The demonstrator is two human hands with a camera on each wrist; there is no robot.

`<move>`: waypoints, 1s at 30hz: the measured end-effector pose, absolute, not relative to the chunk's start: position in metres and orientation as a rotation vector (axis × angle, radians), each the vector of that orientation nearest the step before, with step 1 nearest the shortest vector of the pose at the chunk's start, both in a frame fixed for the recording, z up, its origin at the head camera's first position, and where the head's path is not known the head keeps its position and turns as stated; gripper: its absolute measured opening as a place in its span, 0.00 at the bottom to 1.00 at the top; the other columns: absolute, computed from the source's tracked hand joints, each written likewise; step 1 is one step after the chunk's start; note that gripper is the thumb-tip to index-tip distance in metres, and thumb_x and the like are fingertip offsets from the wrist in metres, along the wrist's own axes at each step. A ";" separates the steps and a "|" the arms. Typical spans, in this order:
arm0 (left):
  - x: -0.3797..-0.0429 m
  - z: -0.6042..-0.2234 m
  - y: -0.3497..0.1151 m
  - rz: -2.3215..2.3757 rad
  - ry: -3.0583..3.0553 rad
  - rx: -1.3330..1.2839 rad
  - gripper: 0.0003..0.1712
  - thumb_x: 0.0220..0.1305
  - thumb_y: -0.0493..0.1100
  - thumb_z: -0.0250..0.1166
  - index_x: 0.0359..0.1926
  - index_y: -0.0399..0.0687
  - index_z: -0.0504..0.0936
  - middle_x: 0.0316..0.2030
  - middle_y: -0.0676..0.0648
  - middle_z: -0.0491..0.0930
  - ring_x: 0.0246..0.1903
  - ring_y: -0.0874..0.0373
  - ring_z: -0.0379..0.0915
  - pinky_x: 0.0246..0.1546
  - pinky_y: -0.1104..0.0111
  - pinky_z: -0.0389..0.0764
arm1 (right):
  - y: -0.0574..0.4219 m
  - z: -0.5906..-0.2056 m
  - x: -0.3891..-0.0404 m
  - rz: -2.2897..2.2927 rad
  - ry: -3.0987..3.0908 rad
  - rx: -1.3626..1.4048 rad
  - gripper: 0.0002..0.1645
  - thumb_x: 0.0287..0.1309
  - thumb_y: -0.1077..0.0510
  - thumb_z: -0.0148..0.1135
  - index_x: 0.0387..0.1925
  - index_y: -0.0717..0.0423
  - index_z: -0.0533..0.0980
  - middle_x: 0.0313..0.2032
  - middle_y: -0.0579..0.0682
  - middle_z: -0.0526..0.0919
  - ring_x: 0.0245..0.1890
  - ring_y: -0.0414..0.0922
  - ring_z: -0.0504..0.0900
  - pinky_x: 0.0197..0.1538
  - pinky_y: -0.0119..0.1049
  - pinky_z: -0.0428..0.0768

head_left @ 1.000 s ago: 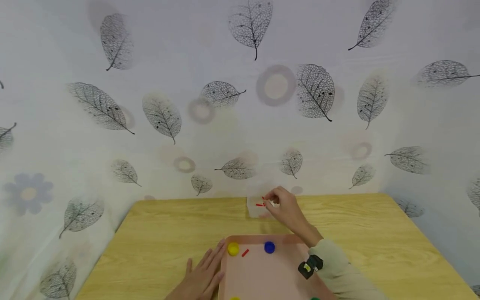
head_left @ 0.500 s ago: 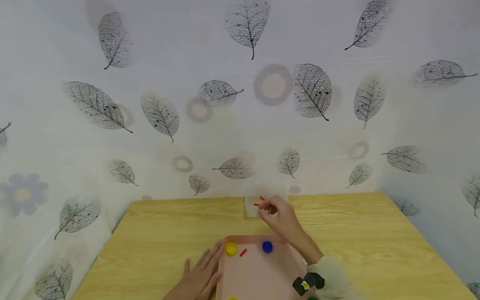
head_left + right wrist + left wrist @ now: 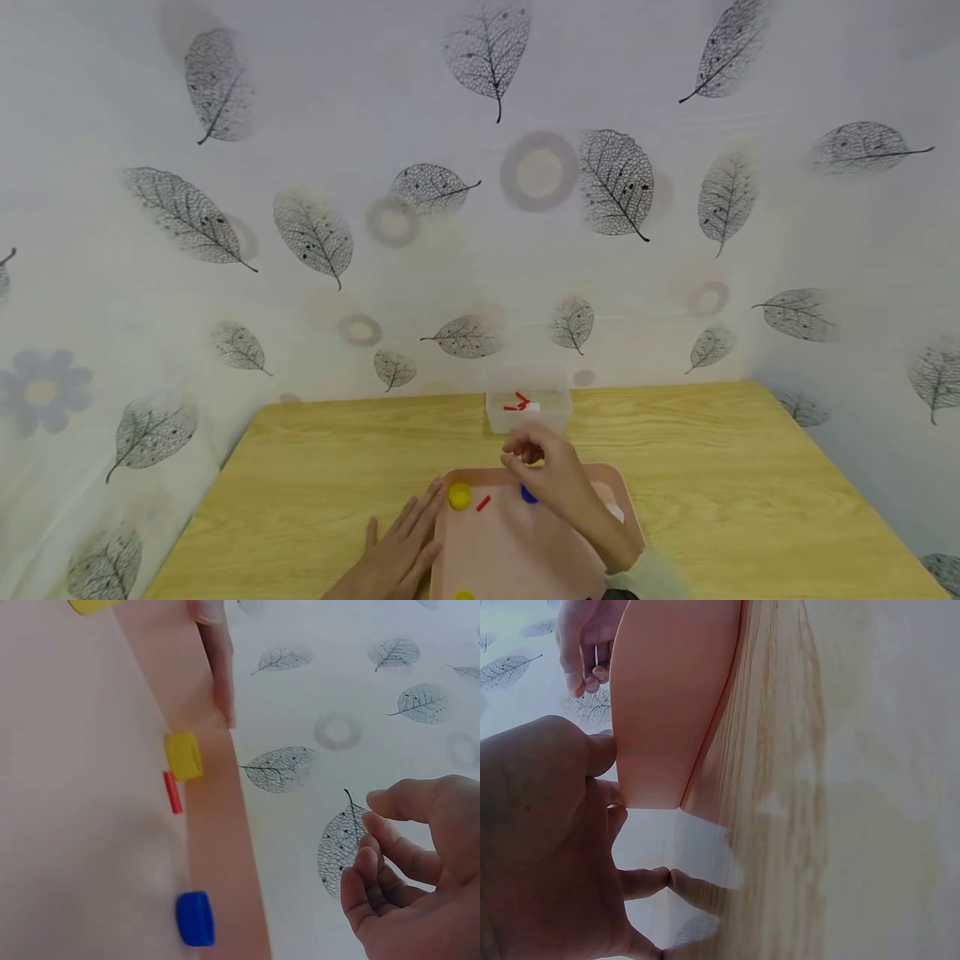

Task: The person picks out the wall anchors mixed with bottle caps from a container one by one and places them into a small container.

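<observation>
My left hand (image 3: 393,554) lies with spread fingers on the table along the left wall of a pink tray (image 3: 442,542), and its fingertips touch the wall. My right hand (image 3: 551,475) is over the tray's far edge, thumb and forefinger tips close together. I cannot tell whether something small sits between those fingertips (image 3: 373,808). Inside the tray, a yellow cap (image 3: 460,497) stands in the far left corner with a short red stick (image 3: 483,503) beside it. A blue cap (image 3: 196,919) is farther right, partly covered by my right hand in the head view.
A clear plastic box (image 3: 528,417) with several red sticks (image 3: 521,402) and a white piece stands behind the tray by the wall. Another yellow cap (image 3: 463,596) shows at the bottom edge. A white object (image 3: 615,512) lies at the tray's right side.
My right hand has drawn back from the clear box toward me, over the tray's far edge. The left hand has stayed by the tray wall. The head view has shifted slightly.
</observation>
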State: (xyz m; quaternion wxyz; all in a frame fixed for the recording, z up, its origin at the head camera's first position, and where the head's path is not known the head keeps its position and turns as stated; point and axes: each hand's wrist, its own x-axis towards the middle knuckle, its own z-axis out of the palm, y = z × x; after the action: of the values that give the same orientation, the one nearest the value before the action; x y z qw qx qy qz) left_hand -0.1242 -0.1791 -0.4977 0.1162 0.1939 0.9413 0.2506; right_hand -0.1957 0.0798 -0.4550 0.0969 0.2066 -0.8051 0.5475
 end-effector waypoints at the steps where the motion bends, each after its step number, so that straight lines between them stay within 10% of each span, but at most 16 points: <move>1: -0.124 -0.498 -0.179 0.736 2.762 0.574 0.34 0.73 0.64 0.33 0.75 0.67 0.38 0.74 0.60 0.36 0.70 0.41 0.43 0.48 0.23 0.33 | 0.078 -0.457 -0.194 1.617 -2.403 0.605 0.05 0.55 0.60 0.67 0.33 0.51 0.79 0.30 0.43 0.78 0.29 0.42 0.75 0.34 0.34 0.78; 12: -0.124 -0.503 -0.181 0.747 2.777 0.611 0.34 0.73 0.64 0.34 0.75 0.67 0.39 0.74 0.60 0.36 0.70 0.40 0.44 0.48 0.23 0.35 | 0.068 -0.453 -0.170 1.704 -2.565 0.625 0.05 0.57 0.66 0.63 0.36 0.65 0.79 0.29 0.53 0.79 0.27 0.42 0.74 0.31 0.29 0.75; 30: -0.123 -0.503 -0.183 0.766 2.788 0.644 0.33 0.74 0.62 0.34 0.75 0.64 0.40 0.74 0.57 0.38 0.69 0.39 0.45 0.47 0.22 0.36 | 0.060 -0.511 -0.179 1.368 -2.619 0.810 0.04 0.55 0.66 0.64 0.34 0.58 0.79 0.33 0.46 0.79 0.31 0.37 0.75 0.33 0.27 0.77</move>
State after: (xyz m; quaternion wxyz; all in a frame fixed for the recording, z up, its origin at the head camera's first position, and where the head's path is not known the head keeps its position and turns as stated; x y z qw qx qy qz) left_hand -0.1234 -0.1834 -0.5035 0.0898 0.2166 0.9374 0.2576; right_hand -0.1790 0.0597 -0.5113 0.0389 0.2642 -0.8542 0.4462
